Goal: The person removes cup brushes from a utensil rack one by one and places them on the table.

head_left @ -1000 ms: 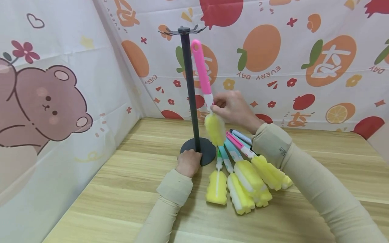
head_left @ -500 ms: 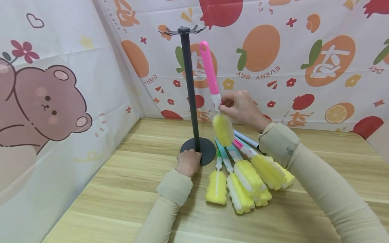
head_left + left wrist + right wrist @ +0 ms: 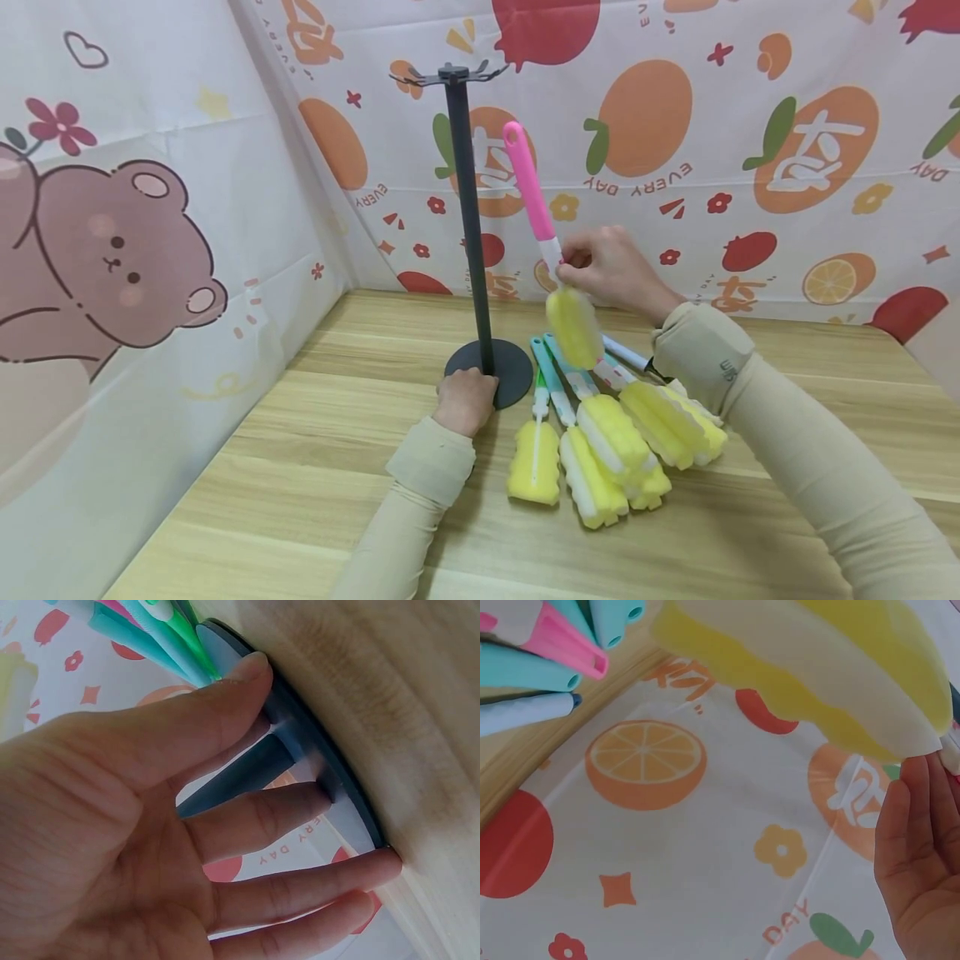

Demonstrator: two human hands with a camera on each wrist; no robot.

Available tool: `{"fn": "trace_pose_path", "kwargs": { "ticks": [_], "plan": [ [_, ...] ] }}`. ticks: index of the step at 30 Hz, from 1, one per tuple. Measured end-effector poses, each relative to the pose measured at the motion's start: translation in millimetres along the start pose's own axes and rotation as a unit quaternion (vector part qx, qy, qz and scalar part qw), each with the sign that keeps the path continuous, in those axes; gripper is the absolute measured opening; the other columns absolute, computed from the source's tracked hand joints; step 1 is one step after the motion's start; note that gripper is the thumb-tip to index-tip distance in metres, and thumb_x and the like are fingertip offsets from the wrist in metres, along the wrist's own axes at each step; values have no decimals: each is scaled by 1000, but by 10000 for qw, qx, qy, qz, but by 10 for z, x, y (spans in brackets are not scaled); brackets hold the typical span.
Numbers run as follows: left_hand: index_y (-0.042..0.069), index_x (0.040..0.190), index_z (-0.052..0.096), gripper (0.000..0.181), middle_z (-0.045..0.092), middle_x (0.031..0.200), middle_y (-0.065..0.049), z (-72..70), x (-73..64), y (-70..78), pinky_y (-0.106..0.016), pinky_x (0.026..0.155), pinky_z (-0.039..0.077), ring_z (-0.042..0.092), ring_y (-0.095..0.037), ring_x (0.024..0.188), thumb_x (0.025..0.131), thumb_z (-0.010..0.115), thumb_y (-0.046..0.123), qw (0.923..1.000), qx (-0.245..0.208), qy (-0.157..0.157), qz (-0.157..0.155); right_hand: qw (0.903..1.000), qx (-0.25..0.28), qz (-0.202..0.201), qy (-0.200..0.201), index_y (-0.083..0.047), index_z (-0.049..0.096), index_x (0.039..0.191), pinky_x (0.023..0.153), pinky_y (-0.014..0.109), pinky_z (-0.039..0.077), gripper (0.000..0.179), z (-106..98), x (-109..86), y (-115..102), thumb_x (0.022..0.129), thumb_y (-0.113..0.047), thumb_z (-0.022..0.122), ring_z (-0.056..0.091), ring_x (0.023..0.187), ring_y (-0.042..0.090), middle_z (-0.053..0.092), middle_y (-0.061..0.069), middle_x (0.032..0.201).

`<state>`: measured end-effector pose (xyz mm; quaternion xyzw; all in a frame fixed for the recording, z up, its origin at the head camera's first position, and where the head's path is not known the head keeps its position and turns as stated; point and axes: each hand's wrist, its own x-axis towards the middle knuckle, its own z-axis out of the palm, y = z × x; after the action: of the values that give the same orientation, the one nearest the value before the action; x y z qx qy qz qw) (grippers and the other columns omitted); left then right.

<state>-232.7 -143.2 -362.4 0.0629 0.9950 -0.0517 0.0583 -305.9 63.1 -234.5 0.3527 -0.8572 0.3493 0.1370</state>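
Observation:
My right hand point(image 3: 617, 268) pinches a sponge bottle brush point(image 3: 531, 187) at the white neck between its pink handle and yellow-and-white sponge head. The brush is held in the air, handle up and leaning left, right of a black stand point(image 3: 470, 217) and apart from it. In the right wrist view the sponge head point(image 3: 802, 667) fills the top, and part of the hand shows at the right edge. My left hand point(image 3: 467, 402) presses on the stand's round base; in the left wrist view its fingers point(image 3: 262, 825) reach out fairly straight, fingertips on the base point(image 3: 330, 761).
Several more sponge brushes point(image 3: 613, 433) lie in a fanned pile right of the stand, handles toward the back. Metal hooks point(image 3: 483, 77) spread from the stand's top. A fruit-printed curtain point(image 3: 750, 167) hangs behind the wooden table point(image 3: 337, 467), and a bear-printed one point(image 3: 127, 250) at left.
My right hand has carried the pink-handled bottle brush to the right and slightly down, away from the stand, and the brush leans further left. The left hand has kept its place on the base.

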Motion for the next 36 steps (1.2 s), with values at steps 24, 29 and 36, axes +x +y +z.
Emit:
{"fn": "trace_pose_path", "kwargs": {
  "ticks": [24, 29, 36],
  "plan": [
    [16, 120, 76, 24, 73, 98, -13, 9, -3, -3, -43, 60, 57, 71, -32, 81, 99, 67, 12, 10000, 26, 48, 28, 9952, -611, 589, -490, 6, 75, 93, 67, 36, 51, 15, -132, -59, 166, 91, -4, 65, 60, 73, 28, 70, 15, 81],
    [16, 120, 76, 24, 73, 98, -14, 4, -10, -3, -43, 60, 57, 71, -33, 81, 99, 67, 12, 10000, 53, 66, 47, 9940, -796, 521, -533, 6, 75, 91, 65, 36, 52, 13, -127, -72, 201, 91, -4, 66, 60, 71, 28, 70, 14, 79],
    [16, 120, 76, 24, 73, 98, -14, 6, -17, -2, -44, 60, 57, 71, -33, 82, 99, 67, 12, 9999, 37, 103, 74, 9919, -1014, 507, -571, 5, 75, 90, 66, 38, 54, 12, -133, -96, 251, 90, -6, 69, 60, 71, 28, 69, 14, 79]
  ]
}}
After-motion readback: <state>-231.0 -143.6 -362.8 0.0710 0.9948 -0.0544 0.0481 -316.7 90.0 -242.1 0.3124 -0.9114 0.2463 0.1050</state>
